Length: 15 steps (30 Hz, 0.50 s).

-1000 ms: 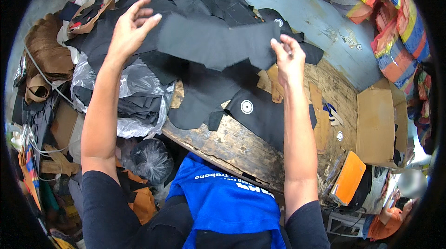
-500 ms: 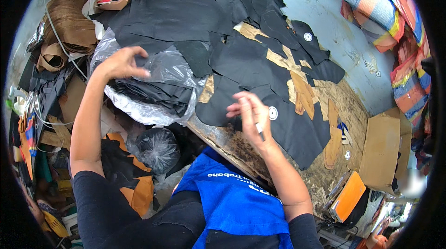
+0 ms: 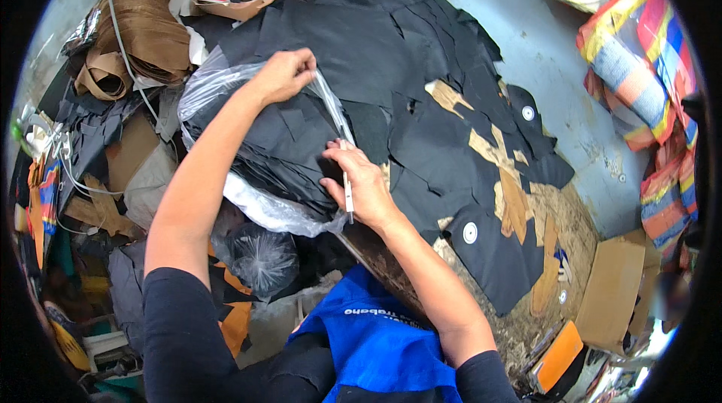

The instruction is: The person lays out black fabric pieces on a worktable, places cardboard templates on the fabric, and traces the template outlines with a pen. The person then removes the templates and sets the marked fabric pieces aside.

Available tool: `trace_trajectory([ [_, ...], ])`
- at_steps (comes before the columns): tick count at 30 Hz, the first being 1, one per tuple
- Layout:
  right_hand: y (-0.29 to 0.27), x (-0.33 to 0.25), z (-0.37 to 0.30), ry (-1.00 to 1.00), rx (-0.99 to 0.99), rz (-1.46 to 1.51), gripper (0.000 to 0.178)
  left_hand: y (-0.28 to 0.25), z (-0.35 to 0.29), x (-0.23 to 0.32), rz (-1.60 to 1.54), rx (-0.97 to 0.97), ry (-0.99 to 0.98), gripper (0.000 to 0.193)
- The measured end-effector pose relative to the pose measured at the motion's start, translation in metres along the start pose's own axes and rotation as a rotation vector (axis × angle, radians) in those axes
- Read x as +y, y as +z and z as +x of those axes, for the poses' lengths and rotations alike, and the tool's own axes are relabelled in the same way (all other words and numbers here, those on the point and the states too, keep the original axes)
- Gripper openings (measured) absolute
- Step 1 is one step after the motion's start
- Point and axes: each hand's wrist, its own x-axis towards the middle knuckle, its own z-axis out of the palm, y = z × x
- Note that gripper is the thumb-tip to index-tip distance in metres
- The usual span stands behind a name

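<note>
A clear plastic bag [image 3: 265, 206] lies at the table's left edge, filled with a stack of black cut leather-like pieces [image 3: 282, 149]. My left hand [image 3: 288, 76] is closed, its fingers pinching the bag's far rim. Nearer to me, my right hand [image 3: 361, 183] rests at the bag's right side, where the stretched rim meets its fingertips. A slim, pale pen-like tool [image 3: 348, 196] lies in its grip, pointing down past the palm. Whether the right fingers also grip the plastic, I cannot tell.
Black sheets [image 3: 361, 27] cover much of the worn table [image 3: 575, 234]. Tan offcuts [image 3: 515, 211], white tape rolls [image 3: 470, 233] and a cardboard box [image 3: 613, 290] are to the right. Brown rolled material [image 3: 143, 23] stands far left; a dark tied bag [image 3: 263, 258] sits below the table edge.
My left hand has moved right and closed on the bag's rim. My right hand has moved left to the bag, keeping the pen-like tool. The bag's rim is now pulled taut.
</note>
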Motion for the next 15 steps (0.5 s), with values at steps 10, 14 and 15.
trace_trajectory([
  [10, 0.003, 0.002, 0.023, -0.153, 0.02, -0.329, 0.044, -0.005, 0.016, -0.038, -0.519, -0.235, -0.239, 0.035],
  [14, 0.013, -0.005, 0.036, -0.22, 0.009, -0.407, 0.033, -0.008, 0.017, -0.033, -0.631, -0.288, -0.289, 0.036],
  [15, 0.013, -0.006, 0.036, -0.228, 0.002, -0.347, 0.033, -0.01, 0.017, -0.032, -0.667, -0.301, -0.296, 0.036],
])
